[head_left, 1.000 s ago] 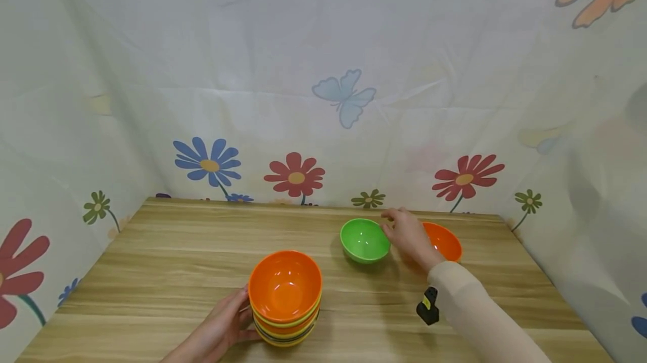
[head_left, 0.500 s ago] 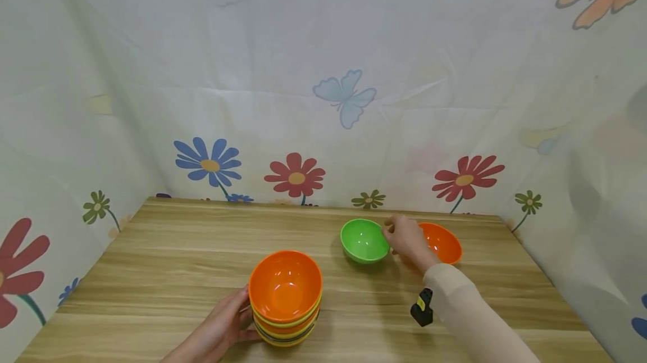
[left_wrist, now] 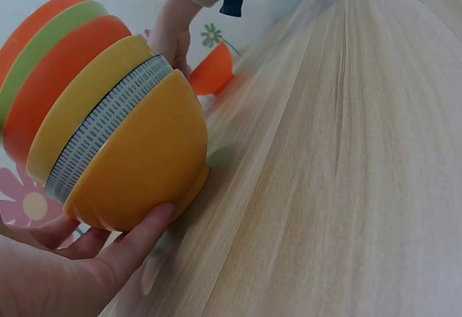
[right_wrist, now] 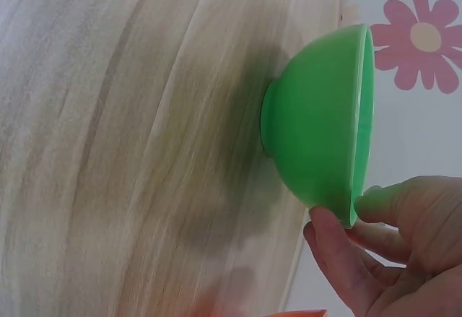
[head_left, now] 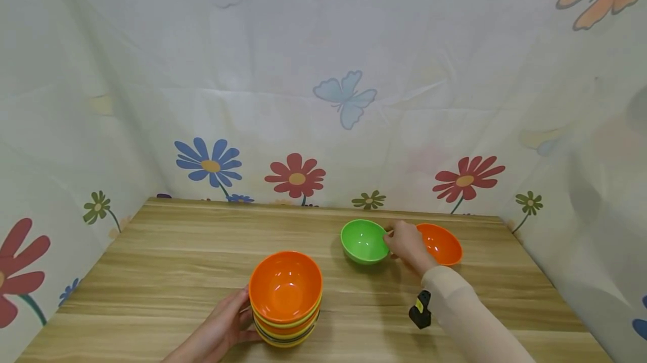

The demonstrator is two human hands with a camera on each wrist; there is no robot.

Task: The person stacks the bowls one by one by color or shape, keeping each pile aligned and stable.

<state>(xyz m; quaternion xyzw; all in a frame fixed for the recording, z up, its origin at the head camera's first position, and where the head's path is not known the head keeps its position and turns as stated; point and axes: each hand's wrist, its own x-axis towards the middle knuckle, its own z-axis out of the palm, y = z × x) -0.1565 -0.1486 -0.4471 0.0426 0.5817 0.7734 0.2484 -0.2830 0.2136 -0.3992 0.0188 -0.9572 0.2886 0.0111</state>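
A stack of several bowls (head_left: 286,295) stands at the front centre, an orange one on top. The left wrist view shows its layers: orange, green, orange, yellow, a patterned bowl (left_wrist: 108,126), and a yellow bowl (left_wrist: 148,165) at the bottom. My left hand (head_left: 224,321) holds the stack from its left side, fingers and thumb against the lower bowls. Farther back, my right hand (head_left: 408,244) pinches the right rim of a green bowl (head_left: 364,242) between thumb and fingers. The green bowl's foot (right_wrist: 268,118) is at the wooden tabletop.
Just right of the right hand is another orange bowl (head_left: 441,244), partly hidden by that hand. A black device (head_left: 420,309) hangs at the right sleeve. The wooden table (head_left: 167,256) ends at a flower-printed cloth (head_left: 242,99) behind and on both sides.
My right hand has come down and slightly closer, its fingers closing on the green bowl's rim. The left hand and the stack have stayed in place.
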